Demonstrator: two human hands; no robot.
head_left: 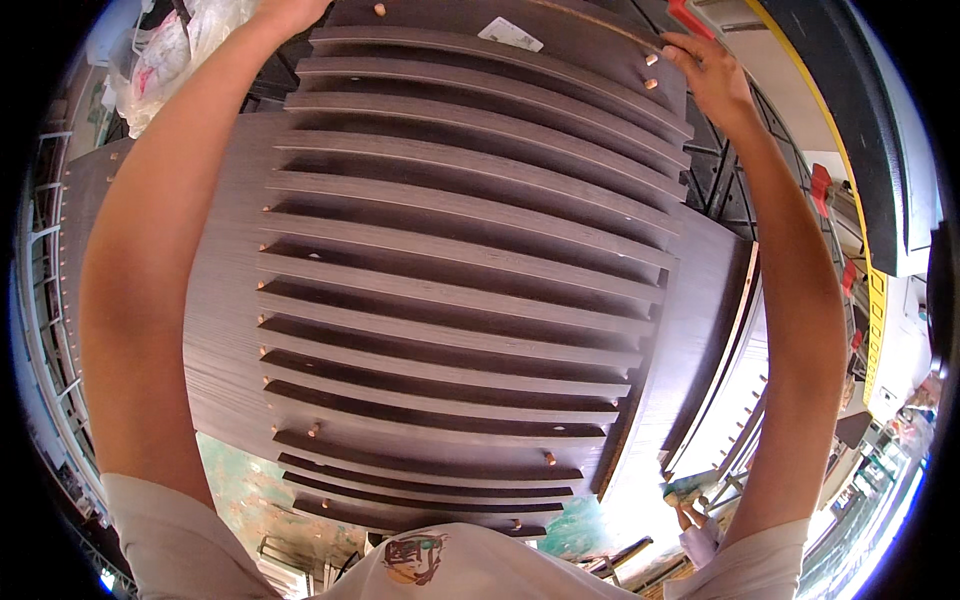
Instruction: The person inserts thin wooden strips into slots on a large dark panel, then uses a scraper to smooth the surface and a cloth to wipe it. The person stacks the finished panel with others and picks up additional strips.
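A long stack of dark brown wood-grain boards [470, 240] lies in stepped rows before me. Small wooden dowels [550, 458] stick out of several boards, mostly near their ends. At the far end, my right hand [712, 85] closes its fingertips on the corner of a dark board [590, 35] with a pale raw edge. Two dowels [651, 72] stand just beside its thumb. My left hand [292, 12] reaches to the far left end of the stack; its fingers are cut off by the picture's upper edge. A white label [510, 34] lies on a far board.
Wide dark panels [230, 300] lie under the stack and extend to both sides. Clear plastic bags [175, 55] sit at the far left. A yellow-edged black machine part [860, 130] stands at the right. Another person [695, 530] shows small at the lower right.
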